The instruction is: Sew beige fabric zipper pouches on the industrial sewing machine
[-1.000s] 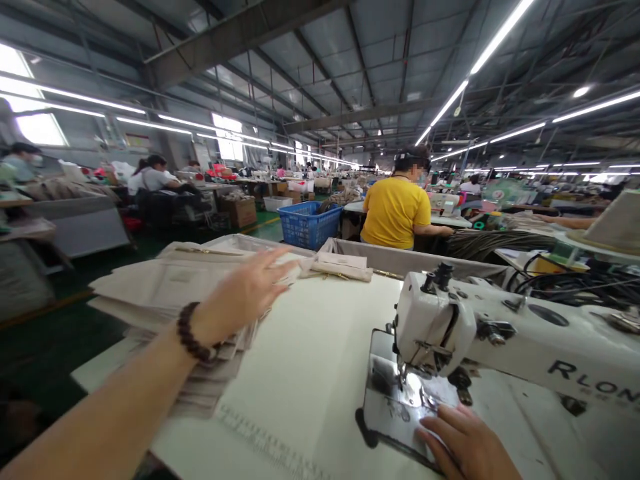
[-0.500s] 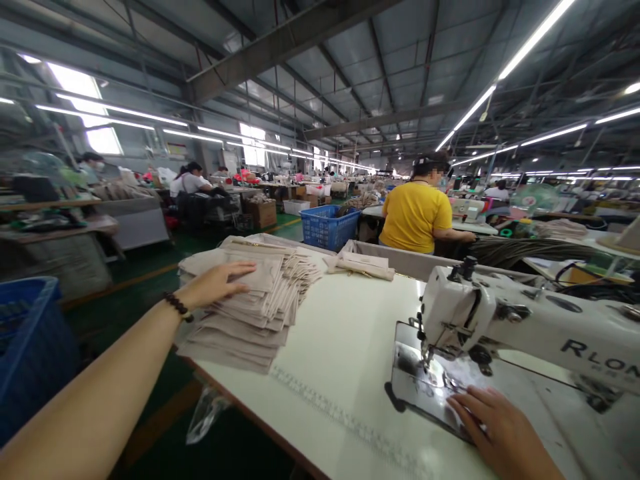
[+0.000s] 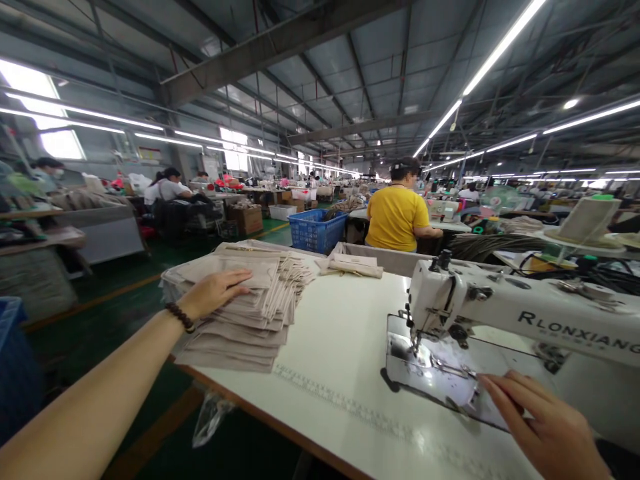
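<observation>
My left hand [image 3: 220,292] lies with fingers stretched out on a tall stack of beige fabric pieces [image 3: 250,333]. The pieces are folded flat, and their edges fan out on the right side. At the sewing machine [image 3: 450,303], my right hand [image 3: 545,420] has its thumb and fingertips together at the outer end of a small metal guide [image 3: 453,368]. This guide sits on the shiny plate [image 3: 400,353], to the right of the needle and presser foot [image 3: 415,340]. The exact contact at the fingertips is small and partly hidden.
A few beige pieces with a zipper [image 3: 353,265] lie at the table's back. A printed ruler scale [image 3: 340,400] runs along the front edge of the white table [image 3: 345,333]. Beyond are a blue basket [image 3: 317,230] and a person in a yellow shirt [image 3: 397,217].
My right hand has moved right and outward, and the metal guide now points away from the needle. My left hand stays on the stack. The view has turned slightly right.
</observation>
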Action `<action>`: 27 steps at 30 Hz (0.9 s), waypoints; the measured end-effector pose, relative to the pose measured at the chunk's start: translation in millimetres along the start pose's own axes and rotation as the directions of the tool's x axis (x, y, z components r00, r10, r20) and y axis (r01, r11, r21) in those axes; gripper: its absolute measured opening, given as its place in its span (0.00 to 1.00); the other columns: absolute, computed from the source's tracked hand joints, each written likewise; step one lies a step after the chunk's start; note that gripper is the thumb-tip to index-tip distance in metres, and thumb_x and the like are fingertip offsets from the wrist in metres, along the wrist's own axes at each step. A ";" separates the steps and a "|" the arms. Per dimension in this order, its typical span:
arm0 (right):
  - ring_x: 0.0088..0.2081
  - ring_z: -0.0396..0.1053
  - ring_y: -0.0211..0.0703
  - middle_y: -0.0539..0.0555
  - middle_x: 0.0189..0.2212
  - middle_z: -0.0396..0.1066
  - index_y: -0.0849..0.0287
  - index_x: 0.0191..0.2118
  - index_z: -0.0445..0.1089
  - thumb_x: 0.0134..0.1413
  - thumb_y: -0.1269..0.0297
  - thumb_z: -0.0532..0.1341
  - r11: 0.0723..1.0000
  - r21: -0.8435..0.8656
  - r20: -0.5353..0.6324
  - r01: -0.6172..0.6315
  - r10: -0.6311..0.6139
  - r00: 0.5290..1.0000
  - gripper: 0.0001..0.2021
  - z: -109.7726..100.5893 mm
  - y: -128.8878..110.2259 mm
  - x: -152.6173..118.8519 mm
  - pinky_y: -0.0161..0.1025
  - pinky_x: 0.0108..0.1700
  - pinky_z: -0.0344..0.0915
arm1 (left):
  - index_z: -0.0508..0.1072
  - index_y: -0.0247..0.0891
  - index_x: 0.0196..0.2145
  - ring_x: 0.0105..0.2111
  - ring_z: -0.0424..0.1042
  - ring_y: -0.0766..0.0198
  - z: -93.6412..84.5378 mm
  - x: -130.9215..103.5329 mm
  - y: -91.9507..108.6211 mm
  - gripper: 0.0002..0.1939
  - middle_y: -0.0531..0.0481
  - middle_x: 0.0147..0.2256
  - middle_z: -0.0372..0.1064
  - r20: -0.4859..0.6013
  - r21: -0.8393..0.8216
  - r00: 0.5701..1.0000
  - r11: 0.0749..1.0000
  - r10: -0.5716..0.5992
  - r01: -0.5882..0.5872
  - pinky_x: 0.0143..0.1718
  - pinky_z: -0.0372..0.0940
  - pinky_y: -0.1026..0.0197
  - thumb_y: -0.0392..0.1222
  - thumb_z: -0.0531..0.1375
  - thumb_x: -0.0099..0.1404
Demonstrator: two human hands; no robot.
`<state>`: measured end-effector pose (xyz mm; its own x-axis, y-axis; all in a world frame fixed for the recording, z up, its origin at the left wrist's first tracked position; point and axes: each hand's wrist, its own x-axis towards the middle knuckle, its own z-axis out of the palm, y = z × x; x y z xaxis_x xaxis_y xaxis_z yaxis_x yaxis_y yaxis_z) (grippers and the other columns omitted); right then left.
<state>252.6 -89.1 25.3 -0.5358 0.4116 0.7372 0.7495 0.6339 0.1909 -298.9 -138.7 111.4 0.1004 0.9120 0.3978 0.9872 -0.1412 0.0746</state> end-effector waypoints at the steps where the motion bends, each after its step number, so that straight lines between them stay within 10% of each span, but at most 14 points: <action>1: 0.31 0.70 0.41 0.53 0.28 0.72 0.57 0.33 0.73 0.55 0.60 0.53 1.000 0.019 -0.007 0.003 -0.003 1.000 0.12 -5.6 -8.7 -0.2 0.35 0.37 0.66 | 0.69 0.31 0.46 0.50 0.62 0.56 -0.7 0.3 -1.2 0.32 0.42 0.49 0.65 -0.002 -0.012 1.000 1.000 -0.001 0.001 0.54 0.53 0.56 0.61 0.44 0.61; 9: 0.27 0.70 0.37 0.50 0.24 0.72 0.56 0.29 0.73 0.55 0.58 0.54 0.965 0.262 -0.091 0.006 0.019 0.996 0.13 -34.5 -69.0 7.1 0.29 0.33 0.66 | 0.71 0.31 0.43 0.46 0.67 0.54 4.6 5.7 3.5 0.33 0.42 0.46 0.68 -0.110 -0.017 0.993 0.999 -0.041 0.039 0.51 0.58 0.56 0.62 0.43 0.59; 17: 0.31 0.70 0.39 0.53 0.28 0.71 0.54 0.35 0.72 0.51 0.58 0.57 0.654 0.634 0.399 -0.413 0.181 0.899 0.10 -28.2 -120.7 8.1 0.28 0.32 0.66 | 0.65 0.28 0.50 0.46 0.66 0.55 -54.4 30.3 30.5 0.27 0.49 0.43 0.70 -0.451 0.002 0.853 0.956 -0.262 0.294 0.47 0.60 0.58 0.50 0.40 0.64; 20: 0.37 0.69 0.42 0.55 0.35 0.71 0.52 0.45 0.68 0.49 0.53 0.58 0.320 0.729 0.596 -0.605 0.137 0.791 0.17 -23.2 -133.7 8.5 0.35 0.42 0.65 | 0.65 0.37 0.49 0.50 0.63 0.58 -75.7 20.8 84.6 0.21 0.54 0.43 0.70 -0.452 0.079 0.890 0.991 -0.064 0.112 0.51 0.56 0.60 0.43 0.42 0.65; 22: 0.42 0.67 0.45 0.57 0.43 0.68 0.50 0.51 0.63 0.48 0.46 0.56 -0.073 0.721 0.693 -0.689 0.048 0.719 0.25 -21.3 -141.4 13.0 0.41 0.44 0.64 | 0.65 0.34 0.49 0.48 0.63 0.59 -70.1 0.4 133.0 0.20 0.50 0.46 0.68 -0.288 0.170 0.928 0.967 0.235 -0.192 0.52 0.56 0.59 0.39 0.42 0.64; 24: 0.47 0.64 0.51 0.59 0.49 0.63 0.50 0.53 0.60 0.42 0.38 0.55 -0.457 0.585 0.753 -0.670 0.001 0.658 0.33 -20.5 -149.3 19.3 0.46 0.43 0.64 | 0.66 0.30 0.47 0.45 0.66 0.59 -46.1 -27.8 181.8 0.19 0.43 0.46 0.67 -0.097 0.162 0.850 0.850 0.519 -0.501 0.49 0.59 0.58 0.34 0.42 0.64; 27: 0.47 0.64 0.53 0.61 0.47 0.65 0.55 0.49 0.66 0.41 0.41 0.58 -0.675 0.434 0.827 -0.597 0.036 0.561 0.30 -18.7 -158.4 22.4 0.48 0.44 0.62 | 0.68 0.34 0.43 0.38 0.70 0.61 6.9 -68.1 236.4 0.13 0.46 0.40 0.71 0.112 -0.037 0.674 0.681 0.730 -0.731 0.41 0.64 0.61 0.34 0.47 0.64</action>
<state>129.2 -192.5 23.7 -0.5953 0.7952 -0.1152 -0.3549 -0.3889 -0.8502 -71.5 -231.5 95.6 0.8020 0.5550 0.2207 0.5946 -0.7771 -0.2064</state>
